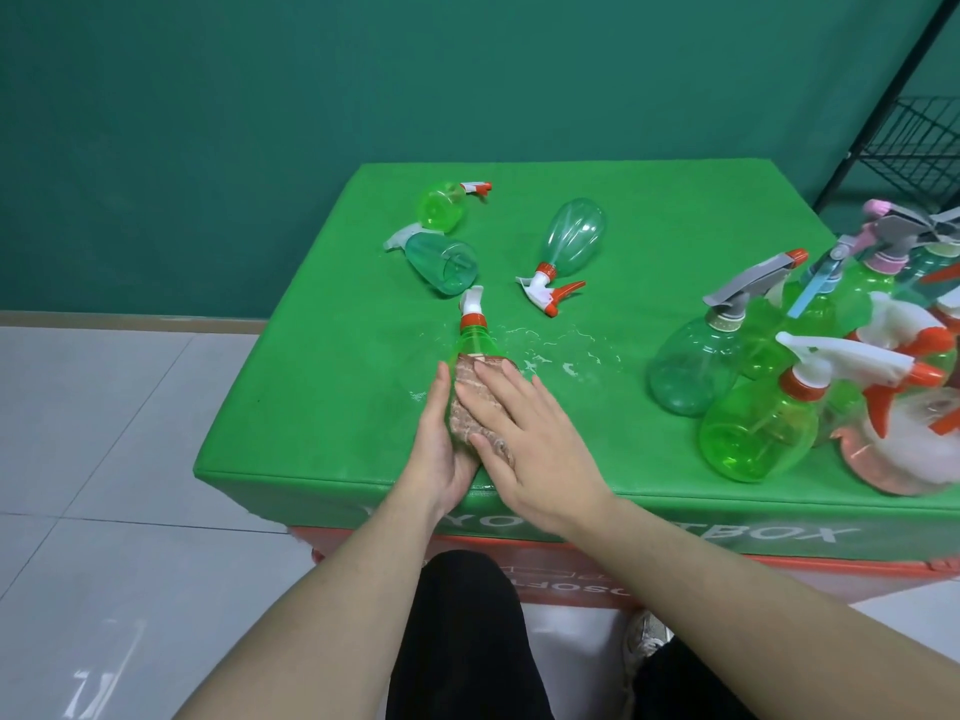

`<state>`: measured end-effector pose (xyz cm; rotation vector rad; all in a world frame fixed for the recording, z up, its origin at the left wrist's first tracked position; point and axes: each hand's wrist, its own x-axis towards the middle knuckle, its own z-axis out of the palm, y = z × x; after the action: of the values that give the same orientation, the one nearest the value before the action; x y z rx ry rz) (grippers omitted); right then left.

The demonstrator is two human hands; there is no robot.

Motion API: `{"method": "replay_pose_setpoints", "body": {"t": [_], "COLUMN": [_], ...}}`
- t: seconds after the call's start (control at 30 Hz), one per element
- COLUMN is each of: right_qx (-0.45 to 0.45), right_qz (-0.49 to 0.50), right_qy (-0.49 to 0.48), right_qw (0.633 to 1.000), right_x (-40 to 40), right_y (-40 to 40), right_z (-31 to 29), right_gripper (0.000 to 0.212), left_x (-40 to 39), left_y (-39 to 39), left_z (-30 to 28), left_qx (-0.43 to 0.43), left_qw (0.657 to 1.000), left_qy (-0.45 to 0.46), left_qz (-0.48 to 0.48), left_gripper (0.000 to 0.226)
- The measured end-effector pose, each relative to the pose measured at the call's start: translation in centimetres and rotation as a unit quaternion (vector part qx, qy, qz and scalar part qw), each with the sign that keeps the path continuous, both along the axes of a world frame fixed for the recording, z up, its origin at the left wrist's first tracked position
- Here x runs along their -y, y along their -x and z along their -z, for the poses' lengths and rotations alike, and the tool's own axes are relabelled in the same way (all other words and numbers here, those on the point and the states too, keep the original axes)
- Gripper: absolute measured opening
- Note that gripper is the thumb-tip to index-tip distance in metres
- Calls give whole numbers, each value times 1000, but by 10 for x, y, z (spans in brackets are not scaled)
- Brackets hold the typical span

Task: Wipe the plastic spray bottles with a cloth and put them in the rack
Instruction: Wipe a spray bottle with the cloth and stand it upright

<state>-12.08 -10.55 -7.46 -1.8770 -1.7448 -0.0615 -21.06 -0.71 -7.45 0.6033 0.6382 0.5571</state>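
A light green spray bottle (475, 341) with an orange collar and white nozzle lies near the front of the green box top (311, 407), nozzle pointing away from me. A brownish cloth (466, 407) covers its body. My left hand (441, 452) cradles and grips the bottle from the left and below. My right hand (537, 441) lies flat on the cloth with straight, spread fingers, pressing it onto the bottle. The black wire rack (914, 142) stands at the far right, behind the box.
Three more bottles lie at the back: a light green one (441, 205) and two teal ones (444, 262) (574, 228). Several bottles crowd the right edge, among them a teal one (691, 366) and a green one (756, 433). Water drops (550, 350) wet the middle.
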Motion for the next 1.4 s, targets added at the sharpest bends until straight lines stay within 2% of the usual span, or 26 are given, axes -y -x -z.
{"method": "replay_pose_setpoints", "body": {"t": [0.1, 0.23, 0.37, 0.53, 0.6, 0.67, 0.77, 0.87, 1.0, 1.1, 1.2, 1.4], "right_qx": [-87, -128, -138, -163, -172, -181, -132, -142, -91, -48, -2, 56], "right_qz": [43, 40, 66, 153, 135, 102, 82, 77, 32, -6, -45, -78], "right_qy": [4, 19, 61, 34, 21, 48, 82, 71, 39, 25, 9, -11], "right_qw": [995, 991, 986, 974, 976, 977, 984, 984, 995, 999, 999, 995], "right_x": [-15, -36, -48, -58, -59, -58, -57, -52, -36, -21, -8, 11], "right_y": [0, -5, -15, -17, -15, -11, -7, -7, -5, -4, -1, -1], "right_z": [-13, -29, -39, -50, -51, -50, -42, -37, -25, -14, -6, 11], "right_gripper": [52, 49, 54, 47, 46, 48, 55, 54, 53, 55, 55, 57], "left_x": [1, -2, -5, -6, -6, -6, -4, -3, -3, -4, -4, -4], "left_y": [-1, -2, -3, -4, -3, -3, -2, -1, -2, -1, 0, 0], "left_z": [-1, 3, 4, 7, 7, 8, 5, 3, 5, 9, 15, 13], "left_qx": [5, 15, 8, 16, 14, 12, 16, 22, 27, 22, 14, -21], "left_qw": [1000, 1000, 999, 999, 999, 999, 999, 999, 1000, 1000, 1000, 999], "left_qy": [-12, -17, -31, -32, -29, -31, -26, -18, -10, 10, 22, -11], "left_qz": [-1, 2, 20, 22, 17, 15, 8, 17, 6, -5, 11, 40], "left_gripper": [54, 41, 44, 62, 60, 53, 39, 37, 39, 50, 71, 97]}}
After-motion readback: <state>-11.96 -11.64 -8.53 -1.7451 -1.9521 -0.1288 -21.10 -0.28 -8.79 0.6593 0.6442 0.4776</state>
